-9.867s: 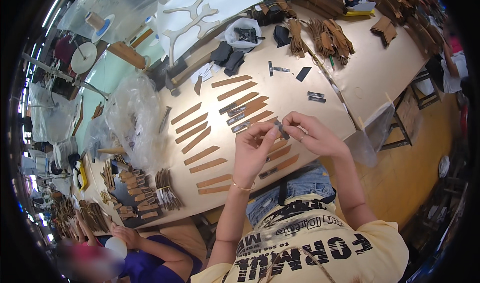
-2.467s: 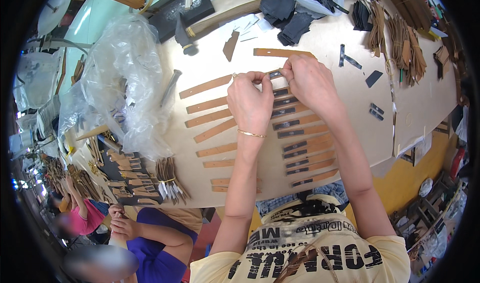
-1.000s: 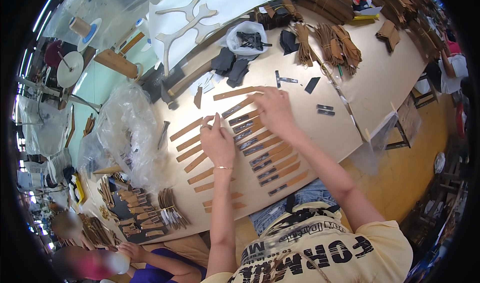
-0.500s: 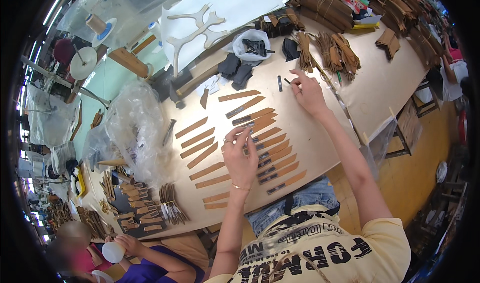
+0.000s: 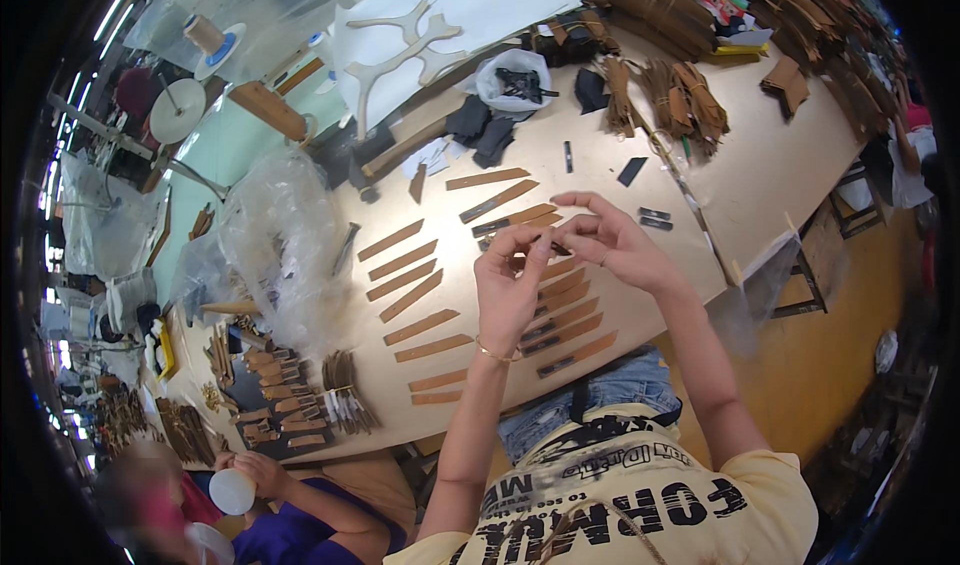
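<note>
Left hand point(image 5: 508, 283) and right hand point(image 5: 622, 253) pinching small dark strip point(image 5: 559, 249) near frame centre, fingertips nearly together; brown strips point(image 5: 420, 326) lying on desk point(image 5: 600, 180), centre and left-centre.

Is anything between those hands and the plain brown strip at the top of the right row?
Yes. Between the left hand, the right hand and that plain strip lie brown strips with black bits. They look flat, so probably wouldn't block a raised hand.
</note>
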